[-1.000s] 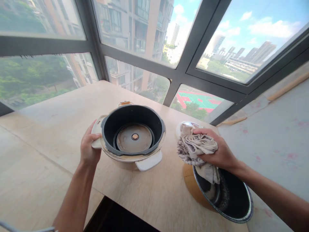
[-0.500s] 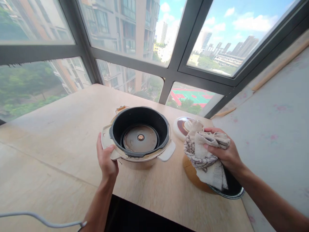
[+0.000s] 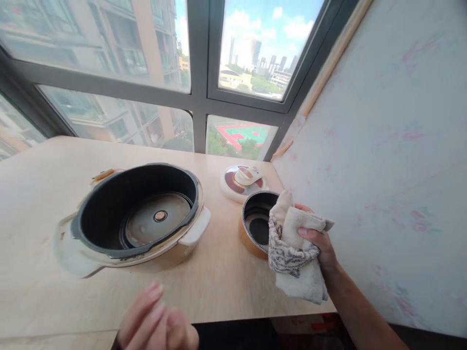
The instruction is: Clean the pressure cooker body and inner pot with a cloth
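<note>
My right hand point(image 3: 317, 243) is closed round a bunched cloth point(image 3: 292, 255), off-white with grey-brown patterned patches. The cloth hangs in front of the right side of an inner pot point(image 3: 251, 238), dark inside and orange-brown outside, hiding part of it. My left hand point(image 3: 156, 321), slightly blurred at the bottom edge, has loosely curled fingers and nothing visible in them. It is apart from the electric cooker base point(image 3: 197, 228), which stands on the left. The base has a white rim and handles, a black inner wall and a round heating plate point(image 3: 146, 228) with a copper-coloured centre.
Behind the inner pot, a white and brown lid point(image 3: 233, 187) with a handle lies on the pale wooden tabletop point(image 3: 219, 287). Grey-framed windows point(image 3: 200, 97) border the table's far side, and a flowered wall point(image 3: 365, 170) rises on the right.
My left hand has let go of the cooker base's handle and moved down towards me. The view has turned right. My right hand still grips the cloth, and more of the inner pot shows.
</note>
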Demonstrator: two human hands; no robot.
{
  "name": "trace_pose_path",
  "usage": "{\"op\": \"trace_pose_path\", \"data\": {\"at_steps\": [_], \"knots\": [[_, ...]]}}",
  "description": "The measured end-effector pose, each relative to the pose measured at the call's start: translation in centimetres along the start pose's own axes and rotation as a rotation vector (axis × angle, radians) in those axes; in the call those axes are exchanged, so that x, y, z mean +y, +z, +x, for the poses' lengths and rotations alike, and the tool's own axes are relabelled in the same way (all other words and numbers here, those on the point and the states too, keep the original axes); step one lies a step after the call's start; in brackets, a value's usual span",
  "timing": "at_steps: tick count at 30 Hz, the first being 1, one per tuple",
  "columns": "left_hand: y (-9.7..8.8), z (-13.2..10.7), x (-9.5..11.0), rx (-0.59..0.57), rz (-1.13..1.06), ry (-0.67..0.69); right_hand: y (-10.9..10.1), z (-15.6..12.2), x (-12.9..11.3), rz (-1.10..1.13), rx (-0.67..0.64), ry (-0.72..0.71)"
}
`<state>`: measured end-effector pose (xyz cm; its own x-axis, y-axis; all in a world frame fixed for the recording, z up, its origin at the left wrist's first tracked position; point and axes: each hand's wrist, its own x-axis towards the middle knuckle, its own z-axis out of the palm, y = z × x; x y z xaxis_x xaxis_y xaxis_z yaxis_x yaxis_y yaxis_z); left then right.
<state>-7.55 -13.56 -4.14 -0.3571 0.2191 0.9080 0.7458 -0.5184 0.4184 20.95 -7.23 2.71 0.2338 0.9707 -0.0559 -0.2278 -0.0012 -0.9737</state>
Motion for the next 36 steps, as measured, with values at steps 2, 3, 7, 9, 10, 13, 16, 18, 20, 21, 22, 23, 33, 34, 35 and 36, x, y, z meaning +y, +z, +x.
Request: {"op": "trace_pose_path", "data": {"at_steps": [2,3,7,9,10,13,16,18,20,21,22,23,33,34,35,36], "knots": [[1.5,-1.7,2.7,-0.34,-0.17,-0.145,-1.0,-0.6,0.1,0.016,0.004,-0.012],[2.5,-2.5,3.6,-0.54,-0.245,-0.174,-1.5,-1.0,0.0,0.024,0.021,-0.02],[6.5,-4.4,4.8,-0.851,-0.279,-0.554,-3.9,-2.4,0.0,0.07,0.139,-0.055],[7.7,-4.4,4.9,-0.87,-0.28,-0.653,-5.1,-3.1,0.2,0.099,0.218,-0.057],[8.0,-4.2,5.1,-0.861,-0.286,-0.648,-5.7,-3.4,0.4,0.111,0.253,-0.056],[7.7,-3.0,6.3,-0.818,-0.327,-0.515,-6.6,-4.2,1.3,0.126,0.298,-0.039],[6.7,-1.4,8.2,-0.877,-0.396,-0.407,-6.2,-4.5,2.0,0.116,0.268,-0.029],[6.5,-0.5,9.4,-1.03,-0.481,-0.405,-5.5,-4.6,2.3,0.104,0.243,-0.038],[6.7,0.0,10.2,-1.213,-0.573,-0.44,-4.4,-4.6,2.3,0.1,0.219,-0.06],[7.0,0.1,10.6,-1.28,-0.602,-0.454,-3.8,-4.6,2.3,0.104,0.195,-0.07],[7.5,0.0,10.9,-1.314,-0.614,-0.46,-3.2,-4.7,2.3,0.115,0.162,-0.077],[8.0,-0.1,11.1,-1.313,-0.61,-0.462,-2.6,-4.8,2.2,0.13,0.119,-0.079],[10.3,-0.3,10.3,-1.068,-0.797,-0.769,-1.7,-4.7,2.3,0.187,-0.265,0.02],[10.2,-0.3,10.3,-1.077,-0.81,-0.787,-1.9,-4.6,2.4,0.149,-0.257,0.029],[10.1,-0.3,10.3,-1.086,-0.818,-0.8,-2.0,-4.6,2.4,0.12,-0.249,0.033],[10.0,-0.3,10.4,-1.091,-0.823,-0.808,-2.1,-4.6,2.4,0.102,-0.25,0.029]]}}
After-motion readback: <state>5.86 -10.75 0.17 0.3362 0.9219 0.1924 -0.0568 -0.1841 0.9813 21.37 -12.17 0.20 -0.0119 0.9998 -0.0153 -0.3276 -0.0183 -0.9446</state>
